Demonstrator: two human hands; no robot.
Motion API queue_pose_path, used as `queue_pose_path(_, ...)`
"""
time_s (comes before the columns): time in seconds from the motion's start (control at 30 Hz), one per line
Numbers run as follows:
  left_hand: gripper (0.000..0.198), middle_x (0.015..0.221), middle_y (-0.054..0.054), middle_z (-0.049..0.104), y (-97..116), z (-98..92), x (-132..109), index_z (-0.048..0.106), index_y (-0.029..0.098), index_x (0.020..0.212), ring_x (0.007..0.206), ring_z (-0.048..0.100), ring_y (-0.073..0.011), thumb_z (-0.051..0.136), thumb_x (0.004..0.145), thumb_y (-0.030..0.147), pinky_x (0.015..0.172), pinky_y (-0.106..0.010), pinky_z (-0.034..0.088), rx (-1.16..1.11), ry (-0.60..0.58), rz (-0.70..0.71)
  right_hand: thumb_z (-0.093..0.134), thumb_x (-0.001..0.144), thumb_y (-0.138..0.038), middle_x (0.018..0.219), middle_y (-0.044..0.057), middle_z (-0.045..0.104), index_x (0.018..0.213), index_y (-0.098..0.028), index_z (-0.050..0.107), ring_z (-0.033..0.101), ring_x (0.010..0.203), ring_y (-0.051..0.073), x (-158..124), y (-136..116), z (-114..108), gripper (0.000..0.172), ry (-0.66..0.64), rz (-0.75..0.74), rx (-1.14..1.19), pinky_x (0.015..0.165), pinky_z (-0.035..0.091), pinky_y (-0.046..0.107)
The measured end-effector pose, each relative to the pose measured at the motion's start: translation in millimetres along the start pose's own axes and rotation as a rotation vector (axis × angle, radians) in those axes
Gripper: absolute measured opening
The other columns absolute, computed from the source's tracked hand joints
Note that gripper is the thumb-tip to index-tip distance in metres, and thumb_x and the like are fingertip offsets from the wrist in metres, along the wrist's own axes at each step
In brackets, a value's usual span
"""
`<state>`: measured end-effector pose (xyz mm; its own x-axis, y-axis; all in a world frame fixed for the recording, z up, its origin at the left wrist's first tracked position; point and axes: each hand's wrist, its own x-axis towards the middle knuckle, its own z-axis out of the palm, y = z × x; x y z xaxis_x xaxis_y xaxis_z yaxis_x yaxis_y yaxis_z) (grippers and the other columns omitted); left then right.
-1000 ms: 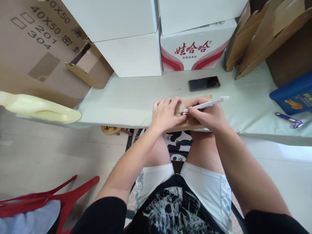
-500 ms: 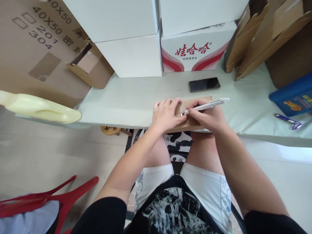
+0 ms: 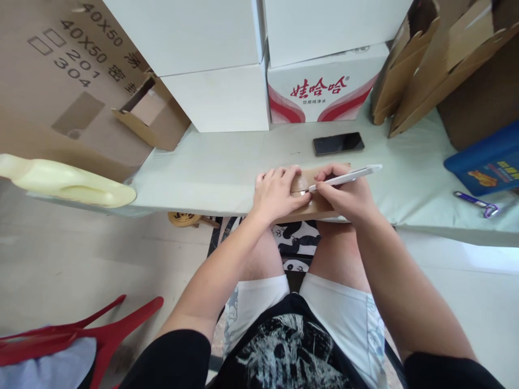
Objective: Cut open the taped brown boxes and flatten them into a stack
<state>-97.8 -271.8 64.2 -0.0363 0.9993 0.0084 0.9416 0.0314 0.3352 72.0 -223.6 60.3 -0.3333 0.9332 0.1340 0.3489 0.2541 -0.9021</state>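
Note:
A flat brown cardboard piece [image 3: 305,181] lies at the near edge of the pale table [image 3: 211,173], mostly covered by my hands. My left hand [image 3: 278,193] presses down on its left part, fingers spread over it. My right hand [image 3: 344,195] grips a white utility knife [image 3: 344,176], whose metal tip touches the cardboard between the two hands. The knife's handle points to the right.
A black phone [image 3: 338,143] lies just behind the cardboard. White boxes [image 3: 219,97] and a red-printed carton [image 3: 324,89] stand at the back, brown cartons [image 3: 60,81] left and right. A blue box [image 3: 484,162] and purple tool [image 3: 474,201] lie right. A red chair [image 3: 81,335] stands lower left.
The hands and knife keep almost the same pose on the cardboard. The view has tilted slightly, so everything sits a little lower in the picture.

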Motion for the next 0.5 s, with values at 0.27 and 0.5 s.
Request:
queue_pose_path(0.27,0.049,0.128,-0.005,0.070,-0.8,0.2,0.6,0.059,0.030,0.128,0.123,0.060,-0.0287,0.063,0.088,0.059,0.105,-0.047,0.039,0.004,0.009,0.008,0.060,0.067,-0.022,0.072,-0.002,0.062,0.073,-0.024,0.058,0.053,0.066,0.015,-3.0,2.7,-3.3,0.007,0.071,0.040,0.062,0.064,0.039,0.031)
queue_pose_path(0.5,0.050,0.128,-0.005,0.070,-1.8,-0.8,0.5,0.059,0.030,0.128,0.123,0.060,-0.0283,0.064,0.088,0.059,0.105,-0.046,0.039,-0.003,0.005,0.014,0.066,0.064,-0.027,0.065,-0.005,0.056,0.077,-0.026,0.048,0.033,0.047,0.010,5.4,6.1,-2.4,0.022,0.138,0.201,0.578,0.046,0.020,0.028)
